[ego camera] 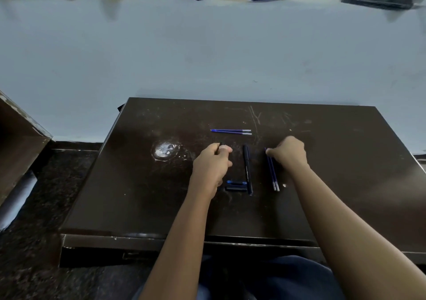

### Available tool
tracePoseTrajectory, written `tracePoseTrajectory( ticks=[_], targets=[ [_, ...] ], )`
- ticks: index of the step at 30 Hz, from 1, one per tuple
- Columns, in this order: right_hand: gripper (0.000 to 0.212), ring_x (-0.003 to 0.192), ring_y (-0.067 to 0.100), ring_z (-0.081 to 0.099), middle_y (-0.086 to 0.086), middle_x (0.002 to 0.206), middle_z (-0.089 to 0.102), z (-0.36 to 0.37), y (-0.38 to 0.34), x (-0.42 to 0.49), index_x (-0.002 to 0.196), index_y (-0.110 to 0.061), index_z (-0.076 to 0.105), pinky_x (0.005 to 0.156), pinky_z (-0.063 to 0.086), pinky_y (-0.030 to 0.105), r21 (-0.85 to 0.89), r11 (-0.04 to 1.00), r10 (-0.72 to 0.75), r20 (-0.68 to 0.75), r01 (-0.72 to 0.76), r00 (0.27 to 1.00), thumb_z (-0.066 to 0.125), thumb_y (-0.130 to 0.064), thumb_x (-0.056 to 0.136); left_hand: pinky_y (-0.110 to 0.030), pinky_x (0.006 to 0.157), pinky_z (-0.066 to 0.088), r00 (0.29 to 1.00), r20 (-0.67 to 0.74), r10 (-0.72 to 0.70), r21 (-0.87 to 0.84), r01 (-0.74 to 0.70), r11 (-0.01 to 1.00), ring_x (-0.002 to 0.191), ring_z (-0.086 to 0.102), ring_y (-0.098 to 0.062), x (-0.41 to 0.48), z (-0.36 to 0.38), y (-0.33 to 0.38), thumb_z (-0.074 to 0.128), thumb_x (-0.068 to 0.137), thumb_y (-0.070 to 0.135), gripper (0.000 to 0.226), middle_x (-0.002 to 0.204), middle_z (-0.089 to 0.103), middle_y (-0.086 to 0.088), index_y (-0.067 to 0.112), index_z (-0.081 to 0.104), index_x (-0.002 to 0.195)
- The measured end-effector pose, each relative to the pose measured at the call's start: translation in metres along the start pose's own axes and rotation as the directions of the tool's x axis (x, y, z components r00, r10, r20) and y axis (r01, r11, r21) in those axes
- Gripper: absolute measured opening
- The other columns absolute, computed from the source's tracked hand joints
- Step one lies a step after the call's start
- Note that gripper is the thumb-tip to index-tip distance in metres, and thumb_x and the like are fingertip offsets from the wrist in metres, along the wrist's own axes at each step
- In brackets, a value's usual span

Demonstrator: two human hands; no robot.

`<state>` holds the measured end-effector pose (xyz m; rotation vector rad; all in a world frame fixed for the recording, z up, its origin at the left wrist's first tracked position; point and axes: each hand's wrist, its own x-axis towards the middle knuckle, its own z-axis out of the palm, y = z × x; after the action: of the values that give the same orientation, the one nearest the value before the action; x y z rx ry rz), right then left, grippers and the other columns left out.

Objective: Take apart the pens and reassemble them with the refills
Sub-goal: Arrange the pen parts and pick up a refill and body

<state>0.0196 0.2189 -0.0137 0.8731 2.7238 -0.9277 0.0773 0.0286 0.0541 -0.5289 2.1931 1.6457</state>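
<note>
A black pen [247, 170] lies lengthwise in the middle of the dark table [138, 184]. My left hand [212, 163] is to its left, fingers closed around a dark pen part whose tip shows at the thumb. Two pen caps [236, 185], one blue-clipped and one black, lie by my left wrist. To the right, my right hand [289, 153] pinches the far end of two blue refills [273, 175] that rest on the table. Two more blue refills [231, 131] lie side by side farther back.
A pale worn patch [165, 151] marks the table left of my hands. A light wall [207, 46] rises just behind the table. A brown cabinet [18, 142] stands at the left. Dark floor lies around the table; my dark trousers [265, 281] are below.
</note>
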Motion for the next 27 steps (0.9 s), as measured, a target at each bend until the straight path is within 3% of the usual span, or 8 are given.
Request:
tracePoseTrajectory(
  ticks=[1,3,5,9,13,21,24,27],
  targets=[
    [0.035,0.076,0.031,0.060,0.014,0.083,0.060,-0.001,0.005,-0.005,0.075,-0.003,0.054,0.062,0.047,0.033,-0.007,1.000,0.031,0.026,-0.030,0.999,0.076,-0.030,0.075,-0.023,0.042,0.039,1.000,0.008,0.004,0.004,-0.004,1.000,0.050,0.040,-0.008,-0.001,0.000,0.000,0.038,0.099,0.028,0.028,0.080,0.060,0.003,0.024,0.062,0.112],
    [0.038,0.075,0.031,0.060,0.011,0.078,0.057,0.002,0.013,-0.013,0.068,-0.007,0.048,0.061,0.045,0.032,-0.004,0.997,0.072,0.059,-0.072,0.996,0.077,-0.030,0.075,-0.041,0.072,0.056,1.000,0.019,0.014,0.016,-0.014,1.000,0.063,0.057,-0.016,0.000,0.002,0.000,0.039,0.098,0.027,0.029,0.079,0.060,0.004,0.021,0.064,0.111],
    [0.039,0.076,0.031,0.058,0.007,0.073,0.053,0.005,0.016,-0.019,0.066,-0.009,0.044,0.062,0.044,0.032,-0.017,0.997,0.076,0.049,-0.075,0.996,0.076,-0.029,0.077,-0.046,0.090,0.051,1.000,0.022,-0.007,0.022,0.007,1.000,0.089,0.062,-0.022,0.003,0.004,-0.001,0.042,0.097,0.023,0.026,0.076,0.060,0.005,0.018,0.065,0.107],
    [0.032,0.085,0.032,0.059,0.011,0.089,0.057,0.011,0.009,-0.024,0.072,-0.009,0.043,0.067,0.043,0.033,-0.106,0.993,0.064,0.024,-0.061,0.998,0.070,-0.024,0.082,-0.022,0.048,0.033,0.998,0.025,-0.054,-0.029,0.055,0.998,0.054,0.042,-0.009,0.008,0.003,-0.001,0.038,0.092,0.012,0.032,0.078,0.061,0.004,0.015,0.066,0.109],
    [0.018,0.098,0.034,0.062,0.014,0.106,0.063,0.014,0.005,-0.022,0.088,-0.009,0.048,0.071,0.044,0.034,-0.140,0.986,0.092,0.038,-0.086,0.995,0.065,-0.014,0.083,-0.021,0.052,0.037,0.999,0.018,-0.039,-0.039,0.039,0.998,0.059,0.044,-0.006,0.007,0.002,-0.002,0.035,0.098,0.017,0.031,0.081,0.059,0.004,0.021,0.064,0.108],
    [0.028,0.077,0.029,0.055,0.010,0.083,0.056,0.004,0.008,-0.018,0.068,-0.011,0.043,0.061,0.040,0.031,-0.089,0.994,0.074,0.083,-0.067,0.994,0.065,-0.020,0.082,-0.029,0.072,0.045,0.998,0.038,-0.047,-0.079,0.050,0.996,0.079,0.052,-0.007,0.009,-0.004,-0.005,0.034,0.101,0.024,0.033,0.087,0.059,0.006,0.033,0.065,0.099],
    [0.030,0.068,0.027,0.055,0.011,0.070,0.057,-0.006,-0.009,-0.015,0.069,-0.002,0.054,0.060,0.039,0.029,0.155,0.987,-0.052,0.034,0.046,0.998,0.062,-0.026,0.086,-0.028,0.072,0.045,0.999,0.042,-0.030,-0.085,0.033,0.996,0.080,0.051,-0.007,0.009,-0.004,-0.005,0.033,0.101,0.024,0.033,0.088,0.059,0.006,0.033,0.065,0.099],
    [0.030,0.050,0.014,0.051,0.005,0.059,0.058,-0.018,-0.039,-0.028,0.064,-0.009,0.059,0.053,0.042,0.023,0.621,0.765,-0.209,-0.011,0.170,0.978,0.054,-0.017,0.093,-0.023,0.065,0.044,0.999,0.051,-0.005,-0.070,0.008,0.997,0.074,0.050,-0.005,0.010,-0.004,-0.006,0.033,0.101,0.024,0.033,0.085,0.058,0.006,0.033,0.065,0.100]
  ],
)
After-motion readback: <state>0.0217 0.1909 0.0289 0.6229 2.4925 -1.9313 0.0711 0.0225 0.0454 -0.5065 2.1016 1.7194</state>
